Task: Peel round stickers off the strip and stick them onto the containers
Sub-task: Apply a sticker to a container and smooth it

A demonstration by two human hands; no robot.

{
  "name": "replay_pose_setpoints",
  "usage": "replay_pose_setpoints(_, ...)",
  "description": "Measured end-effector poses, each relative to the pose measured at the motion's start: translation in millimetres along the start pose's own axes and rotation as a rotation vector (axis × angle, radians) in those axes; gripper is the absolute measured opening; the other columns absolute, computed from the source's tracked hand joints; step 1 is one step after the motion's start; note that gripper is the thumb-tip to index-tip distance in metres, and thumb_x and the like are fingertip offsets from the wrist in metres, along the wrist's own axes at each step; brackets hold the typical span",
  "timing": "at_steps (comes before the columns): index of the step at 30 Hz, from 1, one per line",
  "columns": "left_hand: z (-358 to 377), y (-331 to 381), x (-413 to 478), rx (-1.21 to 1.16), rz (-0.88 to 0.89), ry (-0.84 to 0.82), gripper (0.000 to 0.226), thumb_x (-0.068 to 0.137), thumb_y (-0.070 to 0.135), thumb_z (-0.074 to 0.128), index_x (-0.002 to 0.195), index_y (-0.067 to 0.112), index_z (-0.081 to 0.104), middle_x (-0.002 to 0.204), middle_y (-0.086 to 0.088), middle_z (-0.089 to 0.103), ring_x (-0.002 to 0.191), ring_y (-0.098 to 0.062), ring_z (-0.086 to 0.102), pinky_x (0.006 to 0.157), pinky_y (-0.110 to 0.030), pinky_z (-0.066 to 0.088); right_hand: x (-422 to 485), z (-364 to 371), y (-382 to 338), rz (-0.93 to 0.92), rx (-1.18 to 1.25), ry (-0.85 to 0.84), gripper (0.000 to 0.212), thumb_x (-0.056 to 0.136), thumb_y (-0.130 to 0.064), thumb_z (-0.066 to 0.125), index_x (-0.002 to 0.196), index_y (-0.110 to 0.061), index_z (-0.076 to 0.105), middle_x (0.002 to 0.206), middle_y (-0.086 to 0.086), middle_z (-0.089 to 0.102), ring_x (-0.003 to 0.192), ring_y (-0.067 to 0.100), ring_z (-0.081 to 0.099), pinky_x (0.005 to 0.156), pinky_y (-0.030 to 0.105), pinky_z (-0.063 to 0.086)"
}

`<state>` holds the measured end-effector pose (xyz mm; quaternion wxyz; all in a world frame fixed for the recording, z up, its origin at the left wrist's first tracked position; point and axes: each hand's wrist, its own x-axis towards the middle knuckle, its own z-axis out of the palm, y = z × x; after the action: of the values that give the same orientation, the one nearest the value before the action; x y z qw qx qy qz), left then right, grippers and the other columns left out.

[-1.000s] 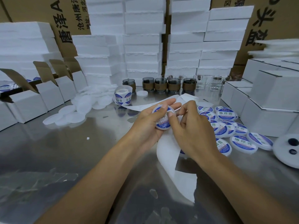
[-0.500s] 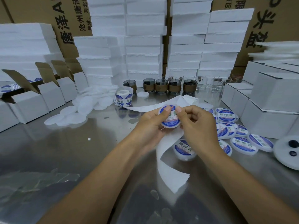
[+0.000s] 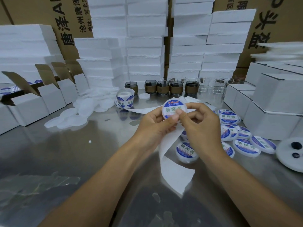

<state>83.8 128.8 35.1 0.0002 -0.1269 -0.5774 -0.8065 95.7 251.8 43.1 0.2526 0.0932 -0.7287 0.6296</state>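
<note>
Left hand (image 3: 155, 126) grips round container (image 3: 164, 114) above metal table (image 3: 82, 161), sticker (image 3: 173, 108) facing camera. Right hand (image 3: 202, 124) pinches container's edge, thumb on sticker. White strip (image 3: 170, 163) trails beneath hands. Labelled containers (image 3: 187, 151) lie at right.

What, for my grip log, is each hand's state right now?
Left hand: closed, holding the container from below.
Right hand: closed, pinching the same container at its right rim.
</note>
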Motion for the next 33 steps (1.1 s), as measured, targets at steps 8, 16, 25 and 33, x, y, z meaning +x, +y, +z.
replay_pose_setpoints(8, -2, -1, 0, 0.046, 0.003, 0.013, 0.041, 0.064, 0.019, 0.07, 0.105, 0.014, 0.065, 0.097, -0.005, 0.072, 0.085, -0.015, 0.067, 0.074, -0.024, 0.052, 1, 0, 2, 0.001, 0.007, 0.032, 0.008, 0.087, -0.026, 0.062, 0.08, -0.029, 0.059, 0.059, 0.002, 0.064, 0.061, 0.02, 0.062, 0.055, 0.029, 0.048)
replay_pose_setpoints(16, -1, 2, 1, 0.022, -0.017, 0.006, 0.017, 0.094, 0.016, 0.051, 0.102, 0.012, 0.065, 0.083, -0.001, 0.072, 0.072, -0.008, 0.066, 0.068, -0.019, 0.054, 1, 0, 4, -0.044, -0.001, 0.025, 0.009, 0.088, -0.027, 0.061, 0.081, -0.033, 0.057, 0.064, -0.001, 0.067, 0.062, 0.014, 0.065, 0.06, 0.029, 0.052)
replay_pose_setpoints(25, -4, -1, 4, 0.053, 0.011, 0.151, 0.014, 0.092, 0.02, 0.056, 0.097, 0.016, 0.068, 0.081, -0.001, 0.068, 0.067, -0.008, 0.06, 0.066, -0.019, 0.053, 6, -3, 6, -0.089, -0.075, -0.01, 0.025, 0.086, -0.022, 0.064, 0.099, -0.038, 0.051, 0.071, -0.009, 0.065, 0.069, 0.0, 0.062, 0.056, 0.007, 0.045)
replay_pose_setpoints(33, -16, -12, 5, 0.812, -0.011, 0.32, 0.045, 0.076, 0.04, 0.074, 0.113, 0.029, 0.05, 0.111, 0.003, 0.046, 0.087, -0.006, 0.047, 0.066, -0.013, 0.039, 24, -29, 22, 0.062, -0.194, 0.193, 0.047, 0.089, -0.007, 0.056, 0.129, -0.022, 0.038, 0.076, -0.007, 0.049, 0.06, -0.004, 0.057, 0.049, 0.01, 0.045)
